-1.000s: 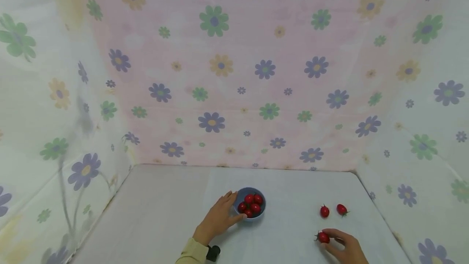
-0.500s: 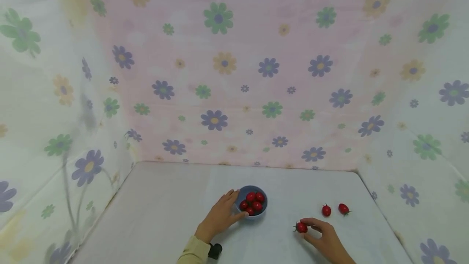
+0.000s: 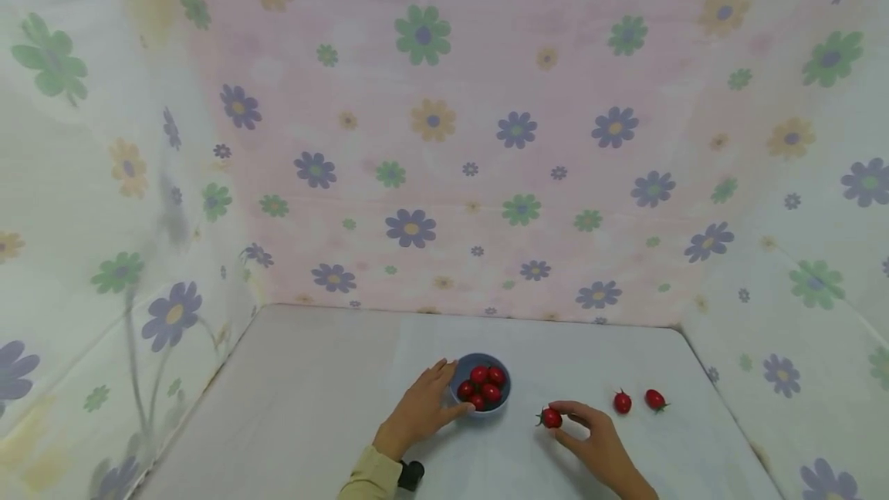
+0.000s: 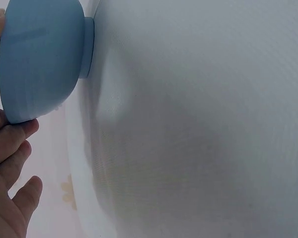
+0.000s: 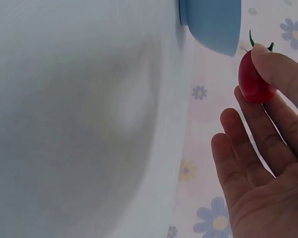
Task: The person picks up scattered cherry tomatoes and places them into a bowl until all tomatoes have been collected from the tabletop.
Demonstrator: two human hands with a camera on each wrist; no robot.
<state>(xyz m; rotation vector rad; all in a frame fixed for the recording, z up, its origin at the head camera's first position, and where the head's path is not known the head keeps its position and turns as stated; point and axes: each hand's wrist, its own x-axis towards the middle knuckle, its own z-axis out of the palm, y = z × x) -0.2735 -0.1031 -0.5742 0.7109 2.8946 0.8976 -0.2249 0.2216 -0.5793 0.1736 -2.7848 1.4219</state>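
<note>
In the head view a blue bowl point(image 3: 495, 410) stands on the white table, with several red cherry tomatoes point(image 3: 490, 393) inside. My left hand point(image 3: 425, 405) steadies it from the left, thumb and fingertips at the rim. The left wrist view has the bowl's outer wall point(image 4: 39, 54) between thumb and fingers, its foot on the cloth. My right hand point(image 3: 596, 438) pinches a cherry tomato point(image 3: 551, 417) to the right of the bowl. Seen from the right wrist, this tomato point(image 5: 253, 82) is above the table, green stem outward, between thumb and fingers; the other fingers are extended.
Two more cherry tomatoes, one upright point(image 3: 622, 402) and one lying tilted point(image 3: 655, 400), rest on the table point(image 3: 333, 376) farther right. A flower-patterned cloth point(image 3: 444, 199) hangs behind the table and along both sides.
My right hand has carried the pinched tomato leftward and slightly farther forward, nearer the bowl. The left hand keeps its hold on the bowl. The head view has shifted slightly.
</note>
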